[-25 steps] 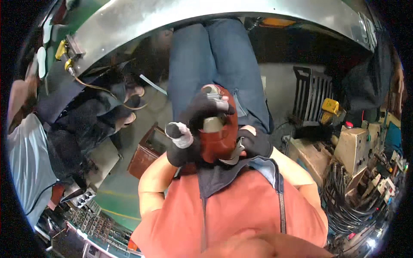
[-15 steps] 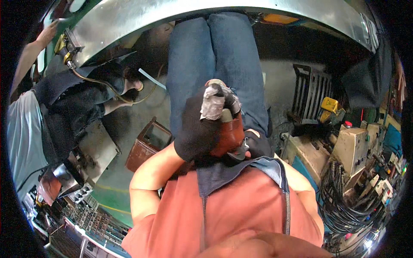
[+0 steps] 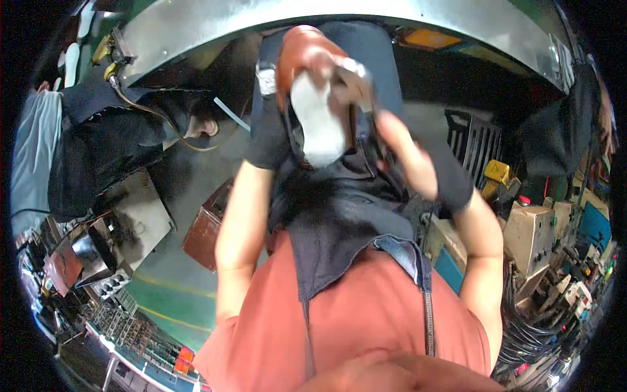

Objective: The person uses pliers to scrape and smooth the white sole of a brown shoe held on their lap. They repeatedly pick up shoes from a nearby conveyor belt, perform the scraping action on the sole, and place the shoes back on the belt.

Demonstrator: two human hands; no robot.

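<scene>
A brown leather shoe (image 3: 285, 72) is held over my lap, its rounded toe pointing away from me. A white insole-shaped piece (image 3: 319, 121) faces up on it. My left hand (image 3: 269, 124), in a black glove with silvery tape on a finger, grips the shoe along its left side. At the shoe's right edge, my right hand (image 3: 415, 157), in a black glove with bare fingers, is closed round a metal hand tool (image 3: 356, 85) that looks like pincers. The tool's head is smeared by motion and lies against or just over the shoe's edge; contact cannot be told.
A shiny metal bench edge (image 3: 215, 36) curves across the far side. At left sits another person (image 3: 98, 144) near a yellow air tool (image 3: 114, 68) with a hose. A brown box (image 3: 208, 228) stands on the floor; machine control boxes (image 3: 529, 225) and cables are at right.
The shoe has moved away from my body and turned so its white underside shows. My right hand has come up from beside my waist to the shoe's right edge with the tool.
</scene>
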